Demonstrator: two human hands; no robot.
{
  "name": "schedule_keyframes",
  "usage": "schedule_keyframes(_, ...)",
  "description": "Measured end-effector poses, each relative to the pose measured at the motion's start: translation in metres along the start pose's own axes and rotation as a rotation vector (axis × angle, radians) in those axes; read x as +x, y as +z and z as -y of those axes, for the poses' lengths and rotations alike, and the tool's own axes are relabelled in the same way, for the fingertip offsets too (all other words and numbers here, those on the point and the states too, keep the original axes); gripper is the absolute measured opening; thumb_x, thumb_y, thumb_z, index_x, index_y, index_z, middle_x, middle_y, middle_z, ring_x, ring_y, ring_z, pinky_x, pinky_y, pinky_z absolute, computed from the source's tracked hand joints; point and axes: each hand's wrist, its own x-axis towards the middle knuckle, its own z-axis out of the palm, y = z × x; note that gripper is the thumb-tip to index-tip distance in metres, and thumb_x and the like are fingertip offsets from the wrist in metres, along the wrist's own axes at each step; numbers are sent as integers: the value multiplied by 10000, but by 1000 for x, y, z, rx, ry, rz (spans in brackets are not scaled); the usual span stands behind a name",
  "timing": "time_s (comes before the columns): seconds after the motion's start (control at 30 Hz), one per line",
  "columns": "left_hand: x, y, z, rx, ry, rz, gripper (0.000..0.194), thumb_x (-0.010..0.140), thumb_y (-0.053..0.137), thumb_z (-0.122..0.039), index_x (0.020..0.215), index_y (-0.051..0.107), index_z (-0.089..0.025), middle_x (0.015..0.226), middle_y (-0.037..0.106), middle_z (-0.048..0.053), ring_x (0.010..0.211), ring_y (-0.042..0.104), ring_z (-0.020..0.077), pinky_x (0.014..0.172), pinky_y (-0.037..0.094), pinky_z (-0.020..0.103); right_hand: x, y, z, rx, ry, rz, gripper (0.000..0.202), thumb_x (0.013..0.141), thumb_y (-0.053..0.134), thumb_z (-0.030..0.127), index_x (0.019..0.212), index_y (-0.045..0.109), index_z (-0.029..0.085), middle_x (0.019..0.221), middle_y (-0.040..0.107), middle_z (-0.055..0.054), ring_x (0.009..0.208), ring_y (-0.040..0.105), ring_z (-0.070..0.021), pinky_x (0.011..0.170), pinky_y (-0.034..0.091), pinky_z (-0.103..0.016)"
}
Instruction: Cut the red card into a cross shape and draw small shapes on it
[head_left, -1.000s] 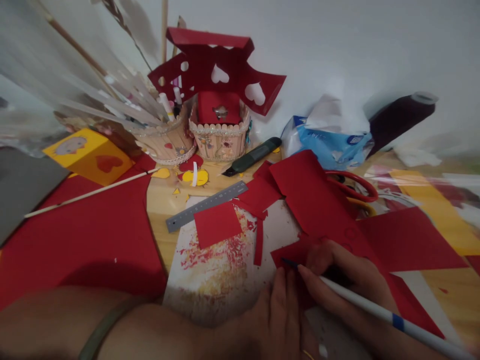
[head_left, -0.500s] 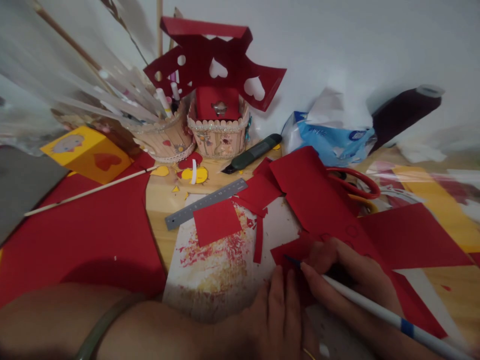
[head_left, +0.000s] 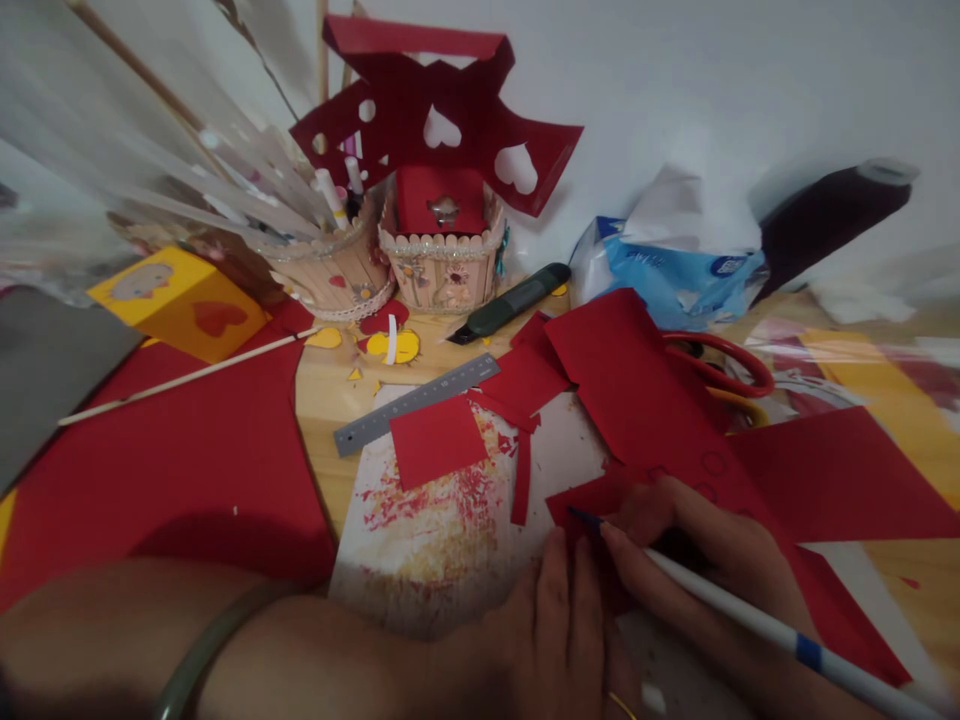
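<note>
- a yellow box [head_left: 161, 305] with a red heart on its side sits behind and left of the white board stained red and yellow [head_left: 416, 560], the landmark here.
- a round pot of pale wooden slats [head_left: 337, 282], also behind the board, holds whitish sticks [head_left: 255, 190], blurred, and white-capped pens [head_left: 328, 195].
- just right of that pot, behind the board, a scalloped pale wooden basket [head_left: 442, 275] contains a red block-like piece [head_left: 420, 200] with a silvery ornament; a dark red paper cutout with heart-shaped holes [head_left: 476, 110] rises above it.
- the left hand [head_left: 555, 620] lies at the board's near right part, fingers straight and together, grasping nothing that shows, their tips resting on red paper.
- that small red paper piece [head_left: 574, 493] is over the board's right side, its far left corner bare, the rest partly hidden between and beneath the two hands.
- behind and right of the board, a blue plastic tissue pack [head_left: 675, 285] has white tissue [head_left: 664, 210] sticking up.
- the right hand [head_left: 712, 555], right of the board's middle, grips a white pen with a blue band [head_left: 720, 592], its blue tip at the small red paper piece.
</note>
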Motion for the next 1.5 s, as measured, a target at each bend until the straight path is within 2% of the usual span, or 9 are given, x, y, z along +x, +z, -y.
schedule_keyframes(0.27, 8, -2, -5, -30, -118, -25, 306, 918, 434, -53, 764, 687, -128, 899, 794, 70, 861, 767, 226, 598, 606, 260, 3, -1, -6, -7, -81, 26, 251, 912, 589, 259, 685, 482, 247, 513, 580, 63, 407, 518, -96, 389, 419, -184)
schedule_keyframes(0.4, 4, -4, 0, -17, -29, 6, 278, 916, 458, -52, 792, 698, -115, 915, 793, 79, 894, 763, 228, 625, 610, 249, 4, 0, -6, -9, -43, 1, 247, 894, 588, 241, 671, 482, 244, 500, 566, 61, 403, 499, -98, 388, 407, -194)
schedule_keyframes(0.53, -6, -8, 10, -29, 200, 169, 205, 949, 533, -173, 980, 715, -85, 1084, 756, 149, 989, 741, 257, 713, 622, 274, 3, 0, -5, -10, -94, 5, 251, 866, 586, 217, 649, 460, 238, 507, 560, 61, 402, 487, -97, 388, 380, -192)
schedule_keyframes(0.77, -4, -7, 8, -68, 102, 94, 239, 940, 492, -121, 871, 720, -100, 978, 785, 111, 973, 745, 232, 725, 612, 251, 2, -3, -2, -11, -45, 39, 283, 870, 564, 246, 626, 419, 246, 501, 534, 53, 436, 482, -118, 419, 353, -228)
schedule_keyframes(1.03, 4, -2, 3, -96, 9, -7, 244, 892, 482, -77, 771, 689, -122, 921, 793, 82, 877, 765, 228, 592, 598, 234, 1, -3, -1, 9, 7, -44, 277, 893, 585, 294, 654, 453, 250, 529, 561, 42, 453, 493, -122, 421, 382, -234)
schedule_keyframes(1.17, 4, -3, 0, -86, -134, -16, 271, 895, 458, -55, 766, 684, -129, 917, 792, 79, 871, 766, 226, 587, 603, 253, 3, -4, -2, 1, -4, -20, 276, 896, 594, 287, 654, 469, 244, 544, 578, 30, 468, 508, -123, 416, 374, -236)
schedule_keyframes(1.3, 5, -2, -5, -97, 80, 33, 257, 887, 459, -68, 772, 681, -128, 921, 792, 84, 849, 769, 212, 569, 593, 220, 3, -3, -2, 8, -9, -7, 266, 903, 596, 298, 668, 485, 239, 541, 568, 41, 457, 496, -114, 416, 372, -226)
schedule_keyframes(1.4, 2, 0, -8, 46, -161, 26, 226, 869, 503, -97, 716, 667, -124, 862, 788, 126, 848, 768, 276, 587, 617, 299, 3, -2, -2, 2, 2, -19, 277, 895, 600, 304, 659, 471, 241, 508, 520, 63, 433, 446, -105, 413, 360, -218)
schedule_keyframes(1.5, 1, -3, -1, -7, 42, 66, 176, 876, 541, -122, 767, 679, -123, 949, 786, 120, 915, 759, 264, 619, 617, 266, 3, -1, -1, -2, 22, -11, 276, 887, 591, 290, 655, 449, 245, 488, 484, 70, 425, 416, -105, 407, 341, -222)
